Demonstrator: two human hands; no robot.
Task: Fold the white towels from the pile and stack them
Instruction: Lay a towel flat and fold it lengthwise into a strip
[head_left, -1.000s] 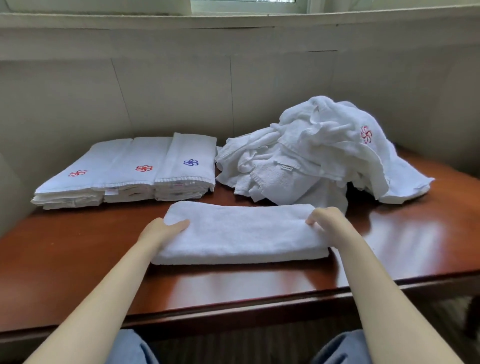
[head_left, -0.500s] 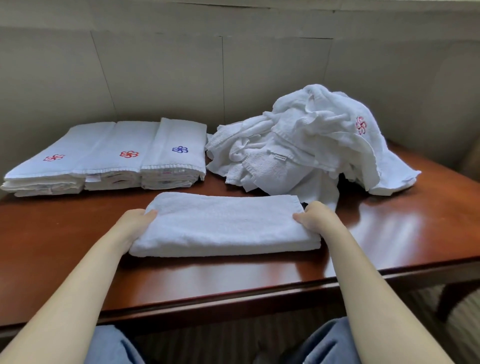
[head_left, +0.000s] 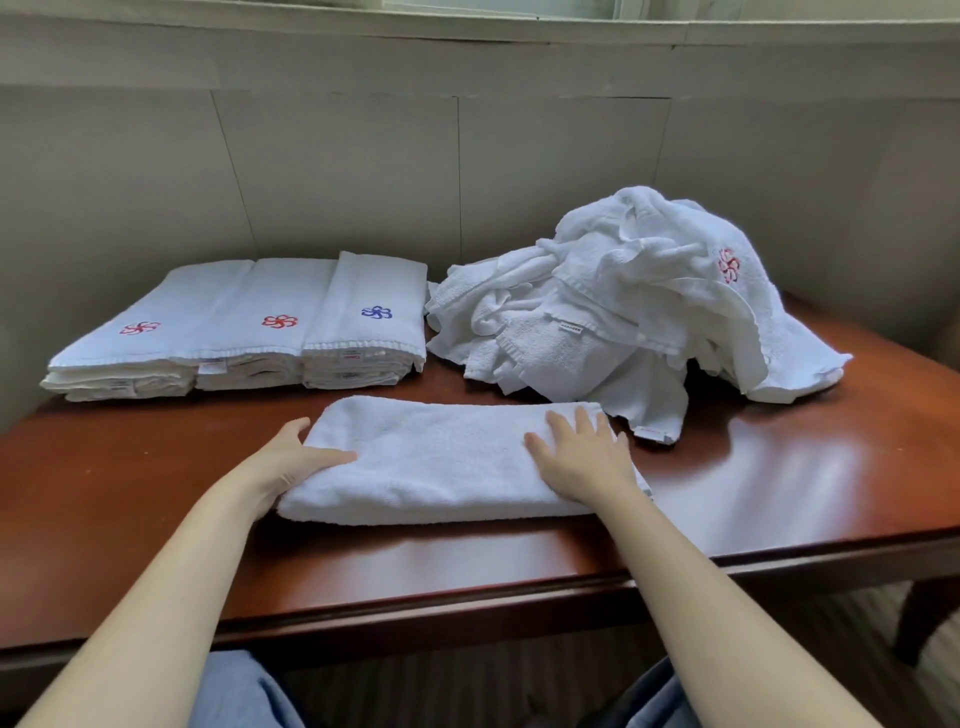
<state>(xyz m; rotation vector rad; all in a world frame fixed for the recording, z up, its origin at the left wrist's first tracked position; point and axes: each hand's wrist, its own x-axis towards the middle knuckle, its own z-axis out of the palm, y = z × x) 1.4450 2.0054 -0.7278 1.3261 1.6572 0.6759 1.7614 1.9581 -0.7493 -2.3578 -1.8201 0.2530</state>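
Glossy red-brown table against a pale panelled wall. Folded towel lies near-centre. Left hand clasps its left end, thumb on top, fingers curled round the edge. Right hand lies flat on its right end, fingers straight and spread. Unfolded pile far right; folded stacks far left.

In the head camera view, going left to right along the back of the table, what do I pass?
Leftmost red-flower stack → second red-flower stack → blue-flower stack → loose towel pile.
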